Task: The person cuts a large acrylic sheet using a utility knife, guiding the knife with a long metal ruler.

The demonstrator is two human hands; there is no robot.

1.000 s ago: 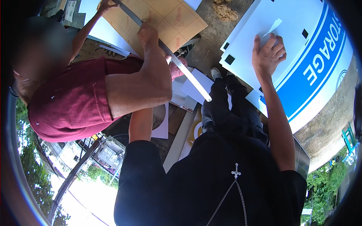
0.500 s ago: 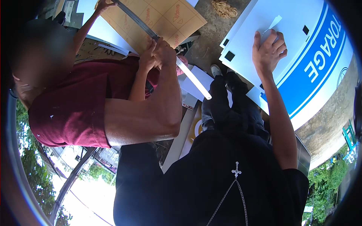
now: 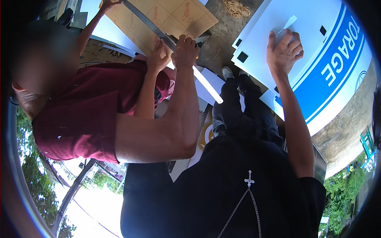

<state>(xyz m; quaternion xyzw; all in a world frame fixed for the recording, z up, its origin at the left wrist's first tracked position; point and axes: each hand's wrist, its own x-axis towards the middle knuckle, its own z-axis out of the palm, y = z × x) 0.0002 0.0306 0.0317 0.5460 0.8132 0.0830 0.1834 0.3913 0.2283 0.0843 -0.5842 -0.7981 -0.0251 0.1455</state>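
Note:
My left hand [image 3: 157, 59] reaches up from under a co-worker's arm. Its fingers are bent against the edge of a long metal ruler [image 3: 147, 24], which lies across a brown paper-covered sheet [image 3: 170, 16] and juts out over my legs. Close beside it on the ruler is the co-worker's near hand [image 3: 185, 51]; anything inside that hand is hidden. The co-worker's far hand [image 3: 111, 4] is at the ruler's upper end. On the right, my right hand [image 3: 283, 53] rests on a white panel [image 3: 262, 27], fingers loosely bent and apart, beside a thin pale sliver [image 3: 289, 22].
The white panel bears a blue band [image 3: 321, 85] with white lettering and several black squares. A person in a maroon shirt [image 3: 79, 123] leans in from the left. Crumpled brown paper [image 3: 237, 8] lies on the concrete. White boards [image 3: 212, 85] lie near my legs.
The co-worker's near hand has moved right and slightly up, away from my left hand, and the elbow has shifted right. My right hand stays on the panel.

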